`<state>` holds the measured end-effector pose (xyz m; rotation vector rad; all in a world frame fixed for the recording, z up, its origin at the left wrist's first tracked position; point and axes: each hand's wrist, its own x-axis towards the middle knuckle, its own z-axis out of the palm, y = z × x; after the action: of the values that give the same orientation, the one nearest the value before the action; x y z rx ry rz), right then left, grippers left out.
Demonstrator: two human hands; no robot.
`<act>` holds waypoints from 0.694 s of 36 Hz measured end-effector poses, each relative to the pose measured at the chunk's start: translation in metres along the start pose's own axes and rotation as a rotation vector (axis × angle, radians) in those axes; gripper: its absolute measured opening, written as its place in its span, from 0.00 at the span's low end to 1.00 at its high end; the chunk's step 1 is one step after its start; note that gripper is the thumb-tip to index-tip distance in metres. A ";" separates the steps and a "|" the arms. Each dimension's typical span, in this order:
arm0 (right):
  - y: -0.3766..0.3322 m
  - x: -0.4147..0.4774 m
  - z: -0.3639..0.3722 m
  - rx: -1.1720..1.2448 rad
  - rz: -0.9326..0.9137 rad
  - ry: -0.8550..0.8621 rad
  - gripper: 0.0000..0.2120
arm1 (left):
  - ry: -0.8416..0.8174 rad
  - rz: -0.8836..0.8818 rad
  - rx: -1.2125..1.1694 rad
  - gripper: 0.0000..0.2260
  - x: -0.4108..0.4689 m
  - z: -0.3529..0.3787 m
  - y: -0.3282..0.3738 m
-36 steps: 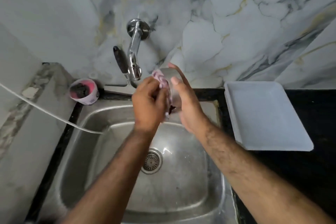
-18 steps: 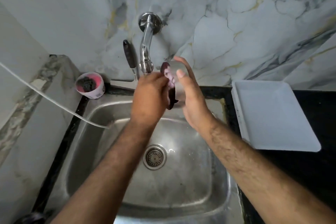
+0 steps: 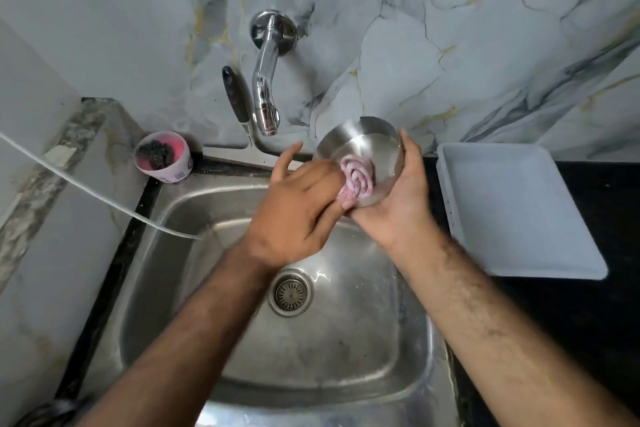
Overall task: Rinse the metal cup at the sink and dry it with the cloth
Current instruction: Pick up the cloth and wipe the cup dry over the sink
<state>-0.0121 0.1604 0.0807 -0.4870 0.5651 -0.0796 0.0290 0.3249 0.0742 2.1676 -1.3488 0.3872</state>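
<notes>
The metal cup [image 3: 360,144] is held over the back right of the steel sink [image 3: 166,218], tilted so its mouth faces me. My right hand [image 3: 398,204] grips it from below and from the right side. A pink cloth [image 3: 358,175] is bunched inside the cup. My left hand [image 3: 298,211] presses the cloth in with its fingers, the index finger sticking out toward the wall. The chrome tap [image 3: 265,80] is just left of the cup, and no water runs from it.
A white tray [image 3: 519,211] lies on the black counter [image 3: 616,218] right of the sink. A pink tub with a dark scrubber [image 3: 161,156] stands at the sink's back left corner. A squeegee [image 3: 239,114] leans on the marble wall. A white cord [image 3: 86,191] crosses the left ledge.
The cup has tipped so its open mouth now faces me, and it moved slightly right. The cloth went from the cup's outside into its inside, pushed by my left hand.
</notes>
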 end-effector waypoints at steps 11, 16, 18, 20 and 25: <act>-0.004 -0.008 -0.018 -0.555 0.084 0.092 0.23 | 0.250 -0.218 -0.212 0.13 0.016 0.004 0.020; -0.006 -0.013 -0.020 -1.035 -0.622 0.163 0.21 | 0.224 -0.482 -0.447 0.16 0.020 0.000 0.016; -0.001 -0.015 -0.016 -1.033 -0.752 0.059 0.25 | 0.219 -0.521 -0.520 0.16 0.023 0.004 0.023; 0.001 -0.013 -0.010 -0.883 -0.720 0.030 0.25 | 0.262 -0.611 -0.659 0.18 0.023 0.009 0.029; 0.001 -0.008 -0.012 -0.518 -0.516 0.141 0.15 | 0.387 -0.728 -0.995 0.13 0.014 0.012 0.040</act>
<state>-0.0258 0.1576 0.0752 -1.1325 0.5866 -0.4698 -0.0014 0.2942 0.0838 1.4527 -0.3168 -0.1445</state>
